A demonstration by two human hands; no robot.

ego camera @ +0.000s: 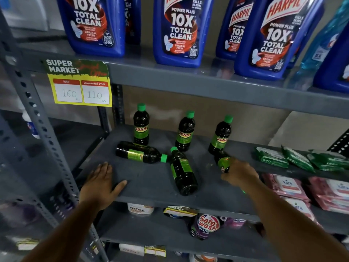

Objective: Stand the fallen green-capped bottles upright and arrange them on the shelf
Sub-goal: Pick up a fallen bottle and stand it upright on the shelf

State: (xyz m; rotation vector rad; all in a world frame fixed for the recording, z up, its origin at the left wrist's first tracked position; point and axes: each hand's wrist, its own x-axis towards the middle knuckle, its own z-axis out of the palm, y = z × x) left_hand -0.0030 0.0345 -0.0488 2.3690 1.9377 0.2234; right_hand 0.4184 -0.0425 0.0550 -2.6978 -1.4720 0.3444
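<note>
Shelf [151, 182]: grey metal shelf carrying six green-capped bottles, in its left and middle parts.
Standing bottles: three upright toward the back edge – left [141, 127], middle [185, 132], right [220, 136].
Fallen bottles: one [140, 152] lying parallel to the front edge, cap pointing right; one [182, 172] lying with its base at the front edge and cap toward the back.
Right hand [239, 173]: closed around a sixth bottle [223, 161], tilted, in front of the right standing bottle.
Left hand [102, 183]: fingers spread, palm flat on the shelf's front left corner, holding nothing.
Green packets [294, 159]: along the shelf's right part.
</note>
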